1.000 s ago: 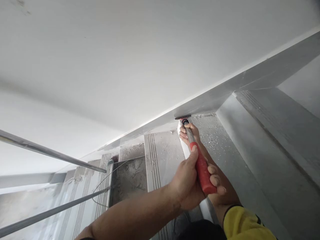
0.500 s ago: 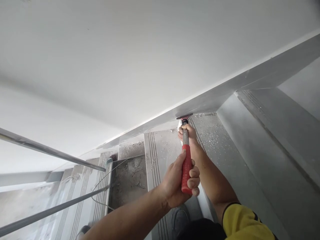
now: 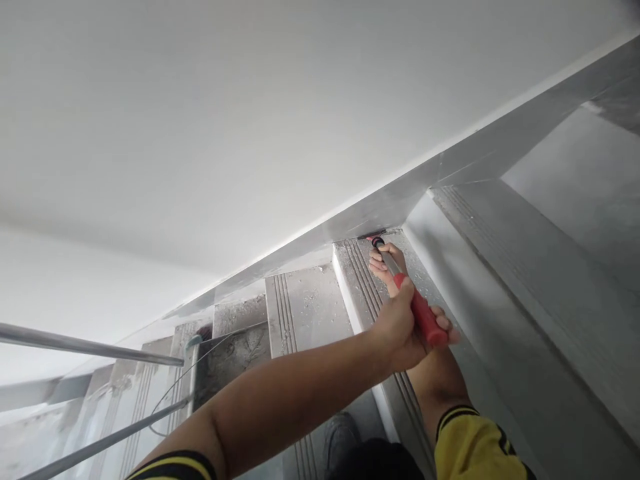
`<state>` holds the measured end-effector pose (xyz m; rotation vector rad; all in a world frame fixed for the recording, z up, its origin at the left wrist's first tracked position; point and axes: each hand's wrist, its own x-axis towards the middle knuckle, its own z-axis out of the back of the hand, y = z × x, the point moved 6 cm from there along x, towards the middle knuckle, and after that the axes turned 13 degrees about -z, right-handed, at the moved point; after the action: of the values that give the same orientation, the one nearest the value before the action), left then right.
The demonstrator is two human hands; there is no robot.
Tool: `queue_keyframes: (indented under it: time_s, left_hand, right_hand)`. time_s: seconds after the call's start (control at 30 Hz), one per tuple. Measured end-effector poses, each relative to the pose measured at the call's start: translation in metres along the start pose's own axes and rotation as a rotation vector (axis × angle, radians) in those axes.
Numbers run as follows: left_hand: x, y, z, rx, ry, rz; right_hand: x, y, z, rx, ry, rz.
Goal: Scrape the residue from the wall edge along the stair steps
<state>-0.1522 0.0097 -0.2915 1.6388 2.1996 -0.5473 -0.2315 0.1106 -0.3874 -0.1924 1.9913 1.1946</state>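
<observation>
A person on a dusty staircase works a red-handled scraper (image 3: 411, 298) against the foot of the white wall (image 3: 250, 133), where the grey skirting (image 3: 390, 200) meets a stair tread (image 3: 360, 267). The left hand (image 3: 400, 327) has its grip wrapped tight around the red handle, thumb lying along the top; the right hand (image 3: 386, 263) closes its grip on the metal shaft nearer the blade, its fingers curled around it. The tool's dark blade end sits right at the corner of skirting and tread, pressed into the joint as far as can be seen. White flecks of debris (image 3: 425, 280) lie scattered on the tread just beside the hands. Both arms show yellow sleeves with black cuffs (image 3: 470, 440). Below, grooved steps (image 3: 295, 313) descend past a metal handrail (image 3: 90, 347) at lower left, and the toe of a dark shoe (image 3: 340, 433) rests on a lower step.
</observation>
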Motion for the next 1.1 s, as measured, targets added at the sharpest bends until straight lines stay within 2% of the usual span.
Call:
queue_keyframes:
  time_s: [0.17,0.37,0.47,0.63,0.77,0.9,1.03,1.1]
  left_hand:
    - [0.017,0.021,-0.016,0.047,-0.057,0.029]
    - [0.032,0.035,-0.031,-0.007,-0.133,0.008]
    - [0.032,0.034,-0.019,0.011,-0.207,-0.062]
    - [0.024,0.034,-0.002,0.018,-0.150,-0.087]
    - [0.020,0.034,0.010,0.189,-0.321,-0.178]
    - [0.026,0.039,-0.001,0.244,-0.251,-0.201]
    - [0.033,0.040,-0.004,0.246,-0.297,-0.232]
    - [0.037,0.043,-0.010,0.237,-0.215,-0.200]
  right_hand:
    - [0.012,0.018,0.007,0.085,0.033,0.017]
    - [0.019,0.022,0.028,0.064,0.032,-0.017]
    - [0.023,0.017,0.032,0.069,0.036,-0.021]
    - [0.028,0.005,0.021,0.086,0.107,-0.066]
    - [0.024,0.006,0.016,0.072,0.148,-0.095]
    - [0.018,0.016,0.020,0.044,0.186,-0.087]
    - [0.018,0.022,0.030,-0.009,0.191,-0.092]
    - [0.022,0.026,0.036,-0.016,0.211,-0.066]
